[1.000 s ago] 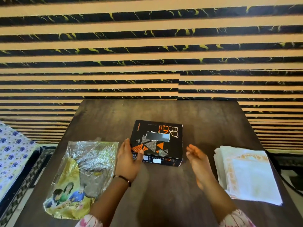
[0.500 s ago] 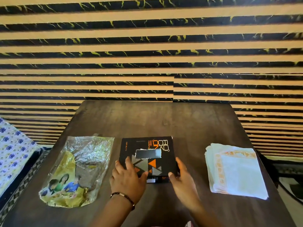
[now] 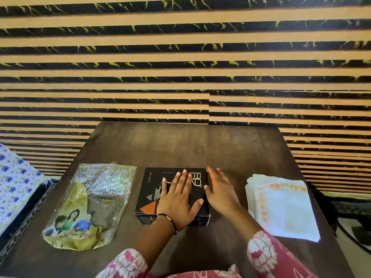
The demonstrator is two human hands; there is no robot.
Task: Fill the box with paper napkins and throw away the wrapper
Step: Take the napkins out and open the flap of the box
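Bare worktop [image 3: 200,149] open ahead of me, wrapper [image 3: 90,205] blocking my left, napkin stack [image 3: 281,207] blocking my right, box [image 3: 152,189] between them under my left hand [image 3: 177,203], narrow gaps either side.

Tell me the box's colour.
Black box with orange and grey triangles, seen in the head view.

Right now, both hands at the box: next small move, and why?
Probably open the black box. It looks shut: left hand lies flat on its top, right hand against its right side. The napkin stack sits loose on the table, the wrapper looks empty.
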